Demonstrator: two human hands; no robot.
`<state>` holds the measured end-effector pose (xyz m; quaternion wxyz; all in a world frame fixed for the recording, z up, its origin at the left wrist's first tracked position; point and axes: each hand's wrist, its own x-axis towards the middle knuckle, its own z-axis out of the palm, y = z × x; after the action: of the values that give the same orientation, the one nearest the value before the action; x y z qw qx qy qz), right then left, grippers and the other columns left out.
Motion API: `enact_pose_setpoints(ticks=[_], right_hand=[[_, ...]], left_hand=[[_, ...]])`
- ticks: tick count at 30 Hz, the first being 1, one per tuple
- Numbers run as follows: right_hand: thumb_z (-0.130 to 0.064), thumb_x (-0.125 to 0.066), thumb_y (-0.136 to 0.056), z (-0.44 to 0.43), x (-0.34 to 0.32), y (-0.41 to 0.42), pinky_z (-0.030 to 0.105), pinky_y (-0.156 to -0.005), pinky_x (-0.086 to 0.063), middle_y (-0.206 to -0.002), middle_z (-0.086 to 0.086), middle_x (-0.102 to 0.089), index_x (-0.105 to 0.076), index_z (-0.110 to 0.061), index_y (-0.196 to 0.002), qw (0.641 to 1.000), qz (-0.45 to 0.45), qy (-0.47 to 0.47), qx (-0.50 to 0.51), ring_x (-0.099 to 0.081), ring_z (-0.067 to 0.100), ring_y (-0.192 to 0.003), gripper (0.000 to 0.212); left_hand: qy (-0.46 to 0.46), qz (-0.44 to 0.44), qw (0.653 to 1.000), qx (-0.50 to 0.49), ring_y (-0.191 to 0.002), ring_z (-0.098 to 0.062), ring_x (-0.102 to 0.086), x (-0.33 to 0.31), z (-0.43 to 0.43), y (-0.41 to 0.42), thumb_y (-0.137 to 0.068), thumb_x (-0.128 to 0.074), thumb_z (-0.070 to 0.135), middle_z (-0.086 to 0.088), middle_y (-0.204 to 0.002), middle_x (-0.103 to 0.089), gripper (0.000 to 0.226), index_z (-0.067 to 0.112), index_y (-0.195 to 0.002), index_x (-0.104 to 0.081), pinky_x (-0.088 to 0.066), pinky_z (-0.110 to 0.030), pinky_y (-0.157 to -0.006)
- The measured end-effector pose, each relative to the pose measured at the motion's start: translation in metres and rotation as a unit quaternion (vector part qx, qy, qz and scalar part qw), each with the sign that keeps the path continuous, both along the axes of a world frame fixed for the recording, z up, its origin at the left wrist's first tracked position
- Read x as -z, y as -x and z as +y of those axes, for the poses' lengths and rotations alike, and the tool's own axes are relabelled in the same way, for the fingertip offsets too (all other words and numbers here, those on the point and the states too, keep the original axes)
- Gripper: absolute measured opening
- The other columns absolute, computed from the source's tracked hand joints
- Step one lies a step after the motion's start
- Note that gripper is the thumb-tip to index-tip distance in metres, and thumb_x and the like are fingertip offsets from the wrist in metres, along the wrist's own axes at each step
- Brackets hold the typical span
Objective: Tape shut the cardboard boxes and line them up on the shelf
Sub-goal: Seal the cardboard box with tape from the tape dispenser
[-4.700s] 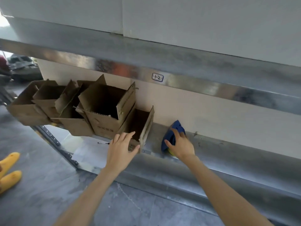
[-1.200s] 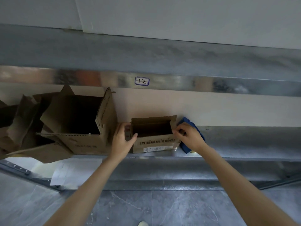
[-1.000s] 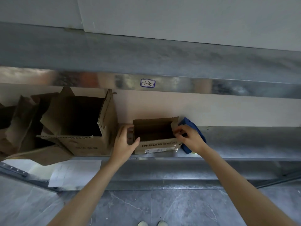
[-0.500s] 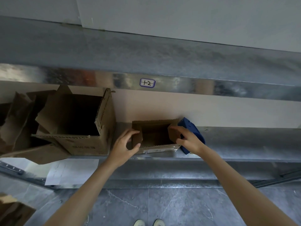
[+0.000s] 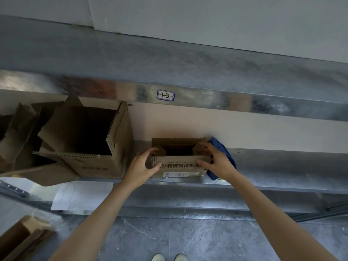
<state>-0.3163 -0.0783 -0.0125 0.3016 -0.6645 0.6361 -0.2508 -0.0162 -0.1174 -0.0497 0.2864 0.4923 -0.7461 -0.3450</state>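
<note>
Far left on the grey metal shelf (image 5: 282, 166) there's a heap of crumpled open brown cardboard boxes (image 5: 17, 132). Next is a big open brown cardboard box (image 5: 90, 146) w/ flaps sticking up, nothing taped afaict. Then the left hand (image 5: 143, 166) is curled round the left end of the small printed brown cardboard box (image 5: 180, 166), thumb on the front face, fingers at the short side flap. The right hand (image 5: 216, 162) mirrors that on the right end, gripping too. Prob folding both short flaps in so the long ones close over them. The box sits near the shelf's front edge, top open. The blue tape dispenser (image 5: 224, 153) is right behind the right hand, parked within reach for sealing imo.
</note>
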Motion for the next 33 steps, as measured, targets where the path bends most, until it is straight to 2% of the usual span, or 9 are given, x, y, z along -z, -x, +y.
enact_pose_setpoints(ticks=[4, 8, 13, 15, 19, 21, 28, 31, 33], right_hand=[[-0.028, -0.078, -0.081, -0.001, 0.01, -0.002, 0.009, -0.072, -0.04, -0.119, -0.014, -0.055, -0.031, -0.034, -0.144, 0.998, 0.032, 0.04, 0.046, -0.054, 0.003, -0.095, 0.078], [-0.026, -0.084, -0.075, -0.004, 0.016, -0.003, 0.018, -0.081, -0.045, -0.135, -0.002, -0.047, -0.024, -0.034, -0.148, 0.993, 0.047, 0.064, 0.087, -0.051, 0.01, -0.111, 0.095], [-0.023, -0.081, -0.077, -0.01, 0.009, -0.004, 0.039, -0.093, -0.053, -0.154, -0.008, -0.034, -0.004, -0.048, -0.15, 0.994, 0.07, 0.063, 0.058, -0.044, 0.019, -0.132, 0.109], [-0.022, -0.079, -0.08, -0.01, 0.009, -0.005, 0.038, -0.088, -0.054, -0.149, -0.006, -0.039, -0.007, -0.05, -0.149, 0.995, 0.07, 0.059, 0.05, -0.048, 0.017, -0.125, 0.104], [-0.032, -0.066, -0.09, -0.011, 0.017, -0.002, 0.03, -0.082, -0.052, -0.136, -0.005, -0.043, -0.044, -0.03, -0.142, 0.989, 0.132, 0.064, 0.012, -0.046, 0.016, -0.123, 0.057], [-0.036, -0.061, -0.093, -0.011, 0.021, -0.003, 0.028, -0.082, -0.051, -0.136, -0.006, -0.042, -0.054, -0.025, -0.135, 0.988, 0.147, 0.056, 0.007, -0.043, 0.013, -0.125, 0.044], [-0.041, -0.06, -0.093, -0.013, 0.028, -0.015, 0.02, -0.073, -0.044, -0.13, -0.006, -0.047, -0.06, -0.015, -0.12, 0.983, 0.152, 0.099, 0.03, -0.045, 0.009, -0.117, 0.038], [-0.041, -0.058, -0.094, -0.014, 0.031, -0.025, 0.026, -0.071, -0.048, -0.128, -0.004, -0.047, -0.053, -0.011, -0.114, 0.985, 0.136, 0.1, 0.035, -0.048, 0.012, -0.112, 0.037], [-0.038, -0.057, -0.095, -0.012, 0.034, -0.031, 0.032, -0.072, -0.052, -0.126, -0.001, -0.047, -0.05, -0.009, -0.114, 0.985, 0.129, 0.102, 0.043, -0.048, 0.014, -0.113, 0.036]], left_hand=[[0.017, 0.036, 0.998, -0.058, -0.098, 0.008, -0.057, 0.0, 0.0, 0.006, -0.08, -0.08, 0.025, 0.019, -0.107, -0.061, 0.064, 0.028, -0.133, -0.044, -0.052, -0.029, -0.089], [0.049, 0.058, 0.992, -0.096, -0.122, -0.008, -0.05, 0.001, -0.004, 0.01, -0.071, -0.088, 0.019, 0.006, -0.133, -0.05, 0.087, 0.02, -0.141, -0.036, -0.044, -0.033, -0.104], [0.031, 0.044, 0.998, -0.036, -0.134, 0.008, -0.03, -0.002, -0.013, 0.008, -0.076, -0.085, 0.019, 0.021, -0.149, -0.033, 0.104, 0.03, -0.154, -0.018, -0.023, -0.007, -0.108], [0.025, 0.037, 0.999, -0.03, -0.128, 0.013, -0.03, -0.003, -0.015, 0.007, -0.078, -0.083, 0.022, 0.026, -0.14, -0.037, 0.099, 0.035, -0.153, -0.02, -0.021, 0.0, -0.102], [0.069, 0.009, 0.998, 0.001, -0.121, -0.001, -0.046, -0.001, -0.016, 0.006, -0.083, -0.078, 0.02, 0.013, -0.128, -0.047, 0.049, 0.022, -0.128, -0.058, -0.042, -0.031, -0.109], [0.07, 0.007, 0.997, -0.004, -0.122, -0.007, -0.049, 0.001, -0.014, 0.008, -0.084, -0.077, 0.02, 0.013, -0.123, -0.046, 0.039, 0.017, -0.121, -0.065, -0.04, -0.032, -0.111], [0.072, 0.035, 0.997, -0.009, -0.143, -0.013, -0.031, 0.007, -0.011, 0.029, -0.086, -0.075, 0.016, 0.007, -0.135, -0.051, 0.032, 0.007, -0.114, -0.064, -0.027, -0.03, -0.117], [0.093, 0.029, 0.995, -0.004, -0.142, -0.018, -0.031, 0.008, -0.011, 0.035, -0.085, -0.077, 0.017, 0.001, -0.134, -0.054, 0.032, 0.008, -0.114, -0.067, -0.025, -0.035, -0.119], [0.105, 0.018, 0.994, -0.006, -0.141, -0.015, -0.027, 0.009, -0.008, 0.039, -0.083, -0.078, 0.024, 0.001, -0.135, -0.053, 0.038, 0.011, -0.117, -0.068, -0.016, -0.024, -0.119]])
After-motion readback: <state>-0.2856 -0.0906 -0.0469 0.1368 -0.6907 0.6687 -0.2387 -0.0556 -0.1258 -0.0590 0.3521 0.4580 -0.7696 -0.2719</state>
